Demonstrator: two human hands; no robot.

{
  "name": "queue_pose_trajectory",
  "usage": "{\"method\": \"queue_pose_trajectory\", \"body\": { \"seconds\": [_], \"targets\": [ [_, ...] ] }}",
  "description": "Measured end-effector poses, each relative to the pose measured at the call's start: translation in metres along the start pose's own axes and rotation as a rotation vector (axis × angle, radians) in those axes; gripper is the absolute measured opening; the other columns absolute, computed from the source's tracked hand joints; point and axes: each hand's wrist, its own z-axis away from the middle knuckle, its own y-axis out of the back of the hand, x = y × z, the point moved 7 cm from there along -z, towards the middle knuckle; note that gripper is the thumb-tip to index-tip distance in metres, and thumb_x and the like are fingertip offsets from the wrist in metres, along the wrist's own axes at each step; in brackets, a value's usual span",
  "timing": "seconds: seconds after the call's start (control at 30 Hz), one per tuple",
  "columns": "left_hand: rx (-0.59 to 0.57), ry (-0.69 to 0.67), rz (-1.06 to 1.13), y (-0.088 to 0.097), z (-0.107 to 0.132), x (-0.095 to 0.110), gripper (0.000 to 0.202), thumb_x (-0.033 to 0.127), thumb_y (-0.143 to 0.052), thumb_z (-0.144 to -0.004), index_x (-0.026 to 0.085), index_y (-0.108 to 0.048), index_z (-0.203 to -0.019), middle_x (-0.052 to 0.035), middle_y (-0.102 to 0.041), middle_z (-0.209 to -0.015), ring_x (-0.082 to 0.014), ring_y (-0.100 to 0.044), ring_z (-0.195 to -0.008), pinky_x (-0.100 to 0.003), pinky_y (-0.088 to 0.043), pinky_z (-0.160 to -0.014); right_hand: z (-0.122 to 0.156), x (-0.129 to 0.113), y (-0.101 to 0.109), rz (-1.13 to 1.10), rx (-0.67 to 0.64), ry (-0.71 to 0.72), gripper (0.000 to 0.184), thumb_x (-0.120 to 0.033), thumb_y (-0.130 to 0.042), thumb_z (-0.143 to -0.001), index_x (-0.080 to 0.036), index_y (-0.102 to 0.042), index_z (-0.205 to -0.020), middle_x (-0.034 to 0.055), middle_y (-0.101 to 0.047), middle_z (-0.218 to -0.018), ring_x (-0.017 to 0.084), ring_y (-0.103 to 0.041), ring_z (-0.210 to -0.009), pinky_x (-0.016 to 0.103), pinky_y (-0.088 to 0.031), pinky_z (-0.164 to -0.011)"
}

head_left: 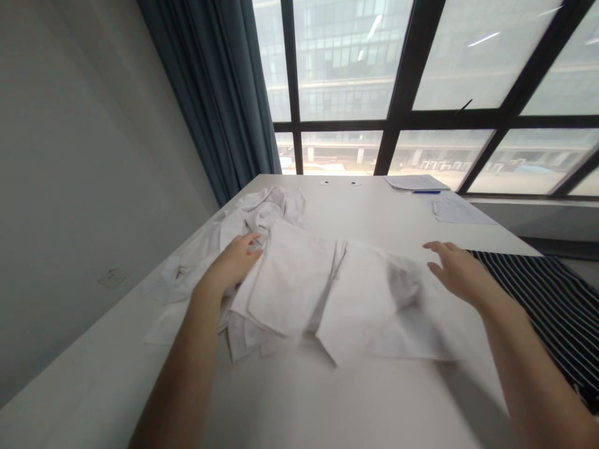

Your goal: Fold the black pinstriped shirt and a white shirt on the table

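A white cloth garment [299,280] lies spread across the table in front of me, with a slit-like fold near its middle. Its left part merges into a crumpled heap of white fabric [276,209]. My left hand [238,259] is over the left side of the cloth, thumb and fingers apart; whether it touches the fabric I cannot tell. My right hand [456,268] hovers beyond the garment's right end, open, with nothing in it. A shadow falls on the cloth and table beneath it.
The white table [304,399] reaches to the window. Papers [416,182] with a blue pen [425,192] and another sheet [461,211] lie at the far right. Black cloth with thin white stripes [543,305] is along the right edge. A wall and blue curtain [219,81] stand left.
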Motion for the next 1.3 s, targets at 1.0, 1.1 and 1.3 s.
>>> {"method": "queue_pose_trajectory", "body": {
  "seconds": [1.0,1.1,1.3],
  "targets": [
    [-0.532,-0.495,0.105,-0.117,0.070,0.124,0.074,0.018,-0.066,-0.075,0.012,-0.039,-0.144,-0.0194,-0.047,-0.145,-0.0309,-0.047,-0.132,-0.041,-0.037,-0.109,0.007,-0.124,-0.020,-1.458,-0.043,-0.297,0.042,-0.058,-0.065,-0.066,-0.025,-0.068,-0.093,0.0087,-0.072,-0.082,0.029,-0.064,-0.087,0.040,-0.051,-0.071],
    [-0.430,-0.427,0.078,-0.104,0.056,0.117,0.045,0.007,-0.046,-0.081,0.016,-0.059,-0.124,-0.0134,-0.066,-0.121,-0.0273,-0.062,-0.113,-0.038,-0.044,-0.097,0.005,-0.114,-0.013,-1.415,-0.040,-0.298,0.044,-0.060,-0.065,-0.064,-0.026,-0.068,-0.093,0.0079,-0.071,-0.081,0.028,-0.065,-0.085,0.039,-0.052,-0.067],
    [-0.389,-0.307,0.359,-0.028,0.035,0.091,0.031,0.044,-0.058,-0.084,0.015,-0.071,-0.085,-0.0038,-0.072,-0.087,-0.0247,-0.064,-0.083,-0.031,-0.049,-0.074,0.009,-0.077,0.011,-1.260,-0.058,-0.436,0.031,-0.045,-0.072,-0.065,-0.024,-0.068,-0.086,0.0024,-0.067,-0.068,0.019,-0.059,-0.059,0.030,-0.044,-0.051]
  ]
}}
